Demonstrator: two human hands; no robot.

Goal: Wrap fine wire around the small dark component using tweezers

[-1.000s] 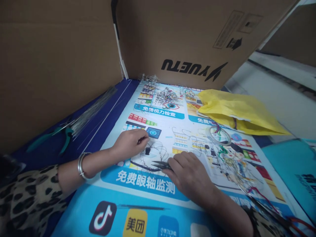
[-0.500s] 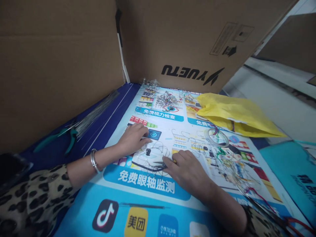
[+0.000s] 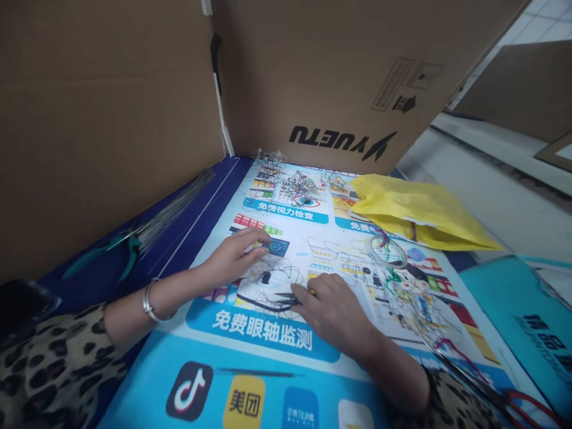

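Observation:
My left hand [image 3: 243, 253] reaches in from the left, thumb and fingers apart, above the upper edge of a loose coil of thin wire [image 3: 272, 277]. Nothing shows between its fingers. My right hand [image 3: 328, 307] is closed around a small pointed tool [image 3: 286, 297], whose dark tips point left over the coil. A bit of yellow on the tool shows by the fingers; the rest is hidden in the palm. The coil lies on a printed sheet [image 3: 263, 328].
Tangled wires [image 3: 299, 185] lie toward the cardboard wall [image 3: 313, 71]. At right are a tape roll [image 3: 388, 251], a yellow bag [image 3: 415, 208], a teal bag [image 3: 504, 298] and red-handled scissors [image 3: 500, 402]. Teal pliers [image 3: 129, 259] and straight wires [image 3: 174, 208] lie left.
My left thumb and fingers have spread wider, with the hand drawn slightly left. My right hand still holds the tool over the coil. The camera view has shifted slightly.

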